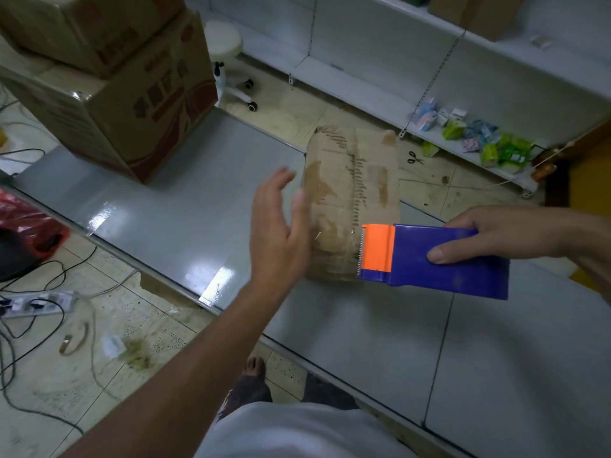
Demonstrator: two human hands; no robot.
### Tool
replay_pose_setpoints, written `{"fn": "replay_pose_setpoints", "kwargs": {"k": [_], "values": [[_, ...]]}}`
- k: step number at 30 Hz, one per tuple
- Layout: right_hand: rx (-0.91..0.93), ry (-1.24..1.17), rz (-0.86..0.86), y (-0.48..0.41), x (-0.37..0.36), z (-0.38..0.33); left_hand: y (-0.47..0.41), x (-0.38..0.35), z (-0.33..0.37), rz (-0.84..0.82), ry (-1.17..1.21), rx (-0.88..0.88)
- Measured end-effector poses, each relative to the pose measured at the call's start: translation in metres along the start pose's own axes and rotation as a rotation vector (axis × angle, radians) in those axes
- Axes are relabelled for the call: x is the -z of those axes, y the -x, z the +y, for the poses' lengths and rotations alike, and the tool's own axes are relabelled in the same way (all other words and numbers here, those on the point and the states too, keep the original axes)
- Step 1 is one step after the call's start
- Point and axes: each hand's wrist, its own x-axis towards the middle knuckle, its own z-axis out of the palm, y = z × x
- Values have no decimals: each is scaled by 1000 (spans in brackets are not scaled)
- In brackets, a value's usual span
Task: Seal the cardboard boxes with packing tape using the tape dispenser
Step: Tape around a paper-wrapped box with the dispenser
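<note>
White fabric [297,431] of the person's top fills the bottom centre of the frame. The grey, glossy tabletop [172,206] runs diagonally from the left edge to the lower right. Two large cardboard boxes [132,104] stand stacked on it in the upper left. A smaller, worn cardboard box [350,180], brown and covered with tape, lies at frame centre by the tabletop's far edge. Right of centre is the tape dispenser [429,259], blue with an orange serrated end; that end overlaps the smaller box's lower right corner. The right hand [502,233] grips the tape dispenser, thumb pressed on the blue face and fingers [463,223] curled over the far edge. The left hand [281,233] holds nothing, fingers straight and spread, just beside the smaller box's left side; contact cannot be confirmed. Scissors [415,158] lie on the floor beyond the box.
</note>
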Motion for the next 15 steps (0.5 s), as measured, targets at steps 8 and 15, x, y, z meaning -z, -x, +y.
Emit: {"fn": "replay_pose_setpoints", "kwargs": {"k": [8,15], "values": [[17,-10,25,0,-5,4,-35,-43,-2,-547,-629,-340],[57,-61,53,2,-10,13,-38,-42,-3,-607,-738,-357]]}}
